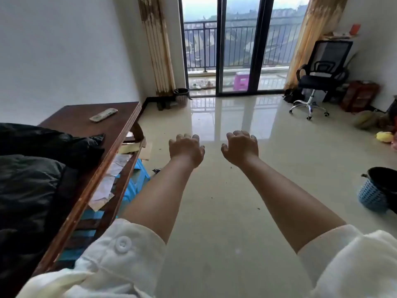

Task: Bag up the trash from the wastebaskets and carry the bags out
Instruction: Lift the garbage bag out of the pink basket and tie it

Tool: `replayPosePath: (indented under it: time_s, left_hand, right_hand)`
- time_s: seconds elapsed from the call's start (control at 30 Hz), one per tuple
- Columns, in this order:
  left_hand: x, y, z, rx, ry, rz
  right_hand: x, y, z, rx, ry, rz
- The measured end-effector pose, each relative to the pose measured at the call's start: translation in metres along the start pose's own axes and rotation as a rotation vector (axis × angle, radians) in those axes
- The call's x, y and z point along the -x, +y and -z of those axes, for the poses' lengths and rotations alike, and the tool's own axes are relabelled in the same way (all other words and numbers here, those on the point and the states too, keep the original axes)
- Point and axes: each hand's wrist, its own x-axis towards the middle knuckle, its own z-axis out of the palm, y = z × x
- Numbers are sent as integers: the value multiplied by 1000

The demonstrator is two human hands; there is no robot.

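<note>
Both my arms stretch forward over the glossy tile floor, palms down. My left hand [186, 148] and my right hand [241, 147] are side by side, fingers loosely curled and apart, holding nothing. A blue wastebasket [372, 196] lined with a black bag stands at the right edge, partly cut off. A second, dark woven wastebasket [181, 96] sits far ahead in the corner by the left curtain. Black trash bags [43, 147] lie bunched on the wooden table at my left.
The dark wooden table [86, 119] carries a remote control [103, 114]; papers and a blue crate lie under it. A black office chair [320, 78] stands at the back right beside clutter and a yellow toy [385, 137]. Glass balcony doors [238, 46] face me.
</note>
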Motion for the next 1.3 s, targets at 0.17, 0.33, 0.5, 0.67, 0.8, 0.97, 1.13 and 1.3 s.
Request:
replayPosePath:
  time_s: [0.17,0.33,0.5,0.67,0.8,0.97,1.13,1.3]
  left_hand:
    - [-46,-8,-65,6,-198,4]
    - [-146,-38,-117,13,-295,10]
    - [-286,-80,-133,3,-330,6]
    - [-431,-108,-135,4,-301,8]
    - [-533,-121,-148,8,-281,-1]
    - [-698,-147,-174,-19,-265,25]
    - [-849,-182,-177,-61,-273,57]
    - [-980,-238,-190,-75,-280,113]
  right_hand:
    - [-40,13,-70,12,-161,-31]
    - [-137,7,-130,31,-229,-14]
    - [-280,-17,-158,5,-268,-40]
    - [-419,-40,-170,-52,-255,-45]
    - [-527,-38,-184,-33,-244,-56]
    - [-698,-34,-219,-34,-253,-25]
    - [-864,-46,-237,-21,-271,8]
    - [-1007,-83,-275,-23,-297,72]
